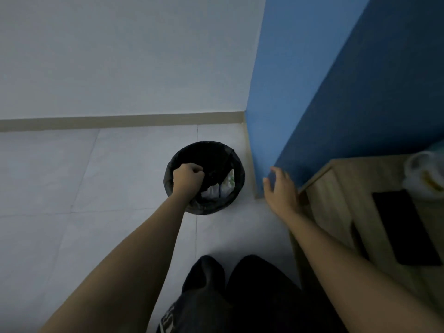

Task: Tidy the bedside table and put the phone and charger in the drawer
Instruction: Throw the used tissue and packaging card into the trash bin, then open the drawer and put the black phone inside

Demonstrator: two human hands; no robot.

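Dim, with a cool grey-blue cast. Lit softly and evenly, from a source out of view. Brighter on the narrow face of the blue wall [269,68], darker on its broad face at right. Only faint, soft-edged shading on the floor [84,188] beside the bin [204,146]. Crushed to near black inside the bin and over the trousers [252,296] at the bottom edge. Smeared by motion at the right hand [281,193], fingers especially; sharper at the left hand [188,179]. Blurred and washed out at the bag [422,174] on the right edge. Bent by the wide lens: skirting [120,121] bowed, forearms stretched toward the lower corners. Slightly grainy throughout.
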